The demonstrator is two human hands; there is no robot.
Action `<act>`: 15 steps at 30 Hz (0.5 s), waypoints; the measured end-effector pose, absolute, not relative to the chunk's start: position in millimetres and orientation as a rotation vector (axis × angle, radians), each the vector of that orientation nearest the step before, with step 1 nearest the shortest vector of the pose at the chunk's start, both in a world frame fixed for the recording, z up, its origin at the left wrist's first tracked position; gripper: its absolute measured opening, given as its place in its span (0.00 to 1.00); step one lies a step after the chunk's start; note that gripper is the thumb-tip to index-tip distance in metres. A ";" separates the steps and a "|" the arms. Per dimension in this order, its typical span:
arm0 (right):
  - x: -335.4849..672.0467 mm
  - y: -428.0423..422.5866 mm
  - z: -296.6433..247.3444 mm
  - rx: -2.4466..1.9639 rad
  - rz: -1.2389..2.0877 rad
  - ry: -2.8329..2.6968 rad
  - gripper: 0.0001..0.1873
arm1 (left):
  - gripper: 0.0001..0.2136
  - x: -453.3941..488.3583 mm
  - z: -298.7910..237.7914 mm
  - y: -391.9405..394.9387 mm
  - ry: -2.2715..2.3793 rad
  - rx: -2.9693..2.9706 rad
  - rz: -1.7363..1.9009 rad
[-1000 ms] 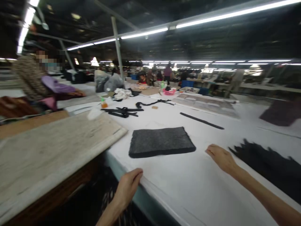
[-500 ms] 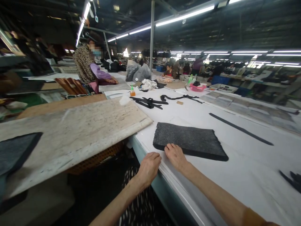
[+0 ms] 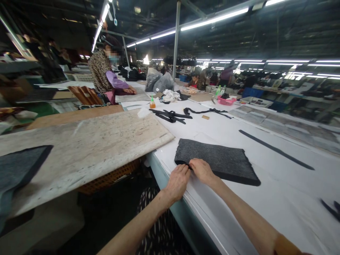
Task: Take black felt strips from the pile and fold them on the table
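Note:
A dark grey piece of fabric [image 3: 212, 156] with a black band along its near edge lies flat on the white table [image 3: 268, 198]. Its near left edge is lifted slightly where my two hands meet. My left hand [image 3: 178, 182] is closed, fingertips at that black edge. Right beside it, my right hand [image 3: 202, 170] pinches the same edge with bent fingers. The fingertips hide the exact bit of fabric between them. To the right lies a single black strip [image 3: 276, 149].
A stained board [image 3: 106, 141] adjoins on the left, with another dark fabric piece [image 3: 23, 166] on it. Farther back are black strips [image 3: 171, 115], a glue-like bottle [image 3: 152, 103] and a pink basket [image 3: 226, 101]. A co-worker [image 3: 102, 71] stands behind the board.
My left hand has moved up and right from the table edge to the fabric. The fabric's near left edge is now raised between my hands. The view has shifted slightly.

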State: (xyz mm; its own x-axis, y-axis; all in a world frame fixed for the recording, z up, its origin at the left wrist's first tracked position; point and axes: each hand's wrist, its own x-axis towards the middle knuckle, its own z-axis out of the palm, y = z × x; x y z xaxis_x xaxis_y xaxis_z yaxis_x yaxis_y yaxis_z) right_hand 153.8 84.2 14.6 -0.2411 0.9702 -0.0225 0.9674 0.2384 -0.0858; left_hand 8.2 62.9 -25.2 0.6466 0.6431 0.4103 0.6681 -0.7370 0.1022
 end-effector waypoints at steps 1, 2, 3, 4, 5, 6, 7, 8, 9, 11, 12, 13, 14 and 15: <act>153.0 84.0 14.8 -1.923 0.138 -2.432 0.15 | 0.13 9.1 -24.5 64.2 -1.140 -2.777 -0.628; 152.0 83.6 14.8 -1.934 0.146 -2.419 0.16 | 0.12 9.7 -23.7 64.7 -1.164 -2.757 -0.596; 151.1 83.2 14.6 -1.943 0.154 -2.407 0.16 | 0.10 10.0 -23.0 64.5 -1.181 -2.739 -0.568; 150.5 82.9 14.5 -1.949 0.162 -2.396 0.16 | 0.09 10.1 -22.4 63.8 -1.187 -2.722 -0.555; 150.1 82.8 14.4 -1.953 0.171 -2.388 0.15 | 0.08 10.1 -22.2 62.7 -1.179 -2.710 -0.555; 150.1 82.9 14.5 -1.953 0.182 -2.383 0.15 | 0.08 10.0 -22.3 61.6 -1.161 -2.703 -0.568; 150.2 83.2 14.8 -1.951 0.192 -2.381 0.15 | 0.08 9.9 -22.7 60.8 -1.139 -2.699 -0.590; 150.4 83.6 15.2 -1.950 0.201 -2.380 0.15 | 0.09 9.7 -23.4 60.3 -1.128 -2.696 -0.614; 150.5 84.0 15.7 -1.950 0.209 -2.380 0.15 | 0.10 9.6 -24.2 60.4 -1.140 -2.691 -0.632; 150.0 84.6 16.6 -1.950 0.219 -2.379 0.16 | 0.12 9.4 -25.7 61.9 -1.232 -2.674 -0.631; 149.3 84.7 16.8 -1.951 0.224 -2.375 0.16 | 0.13 9.3 -26.1 63.0 -1.296 -2.665 -0.612; 148.1 84.6 16.9 -1.951 0.230 -2.369 0.16 | 0.14 9.2 -26.4 64.3 -1.357 -2.661 -0.582; 146.6 84.4 16.6 -1.952 0.238 -2.359 0.16 | 0.15 9.1 -26.3 65.4 -1.407 -2.662 -0.546; 144.9 84.1 16.2 -1.955 0.248 -2.346 0.15 | 0.15 8.9 -26.1 66.4 -1.444 -2.668 -0.507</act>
State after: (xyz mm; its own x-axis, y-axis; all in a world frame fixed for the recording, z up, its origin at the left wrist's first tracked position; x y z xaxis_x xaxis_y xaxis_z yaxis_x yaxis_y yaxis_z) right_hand 144.9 84.1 16.2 -0.1839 0.9820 -0.0433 0.9693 0.1739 -0.1738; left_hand 8.9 66.4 -26.1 0.5051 0.8028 0.3168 0.8246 -0.5572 0.0976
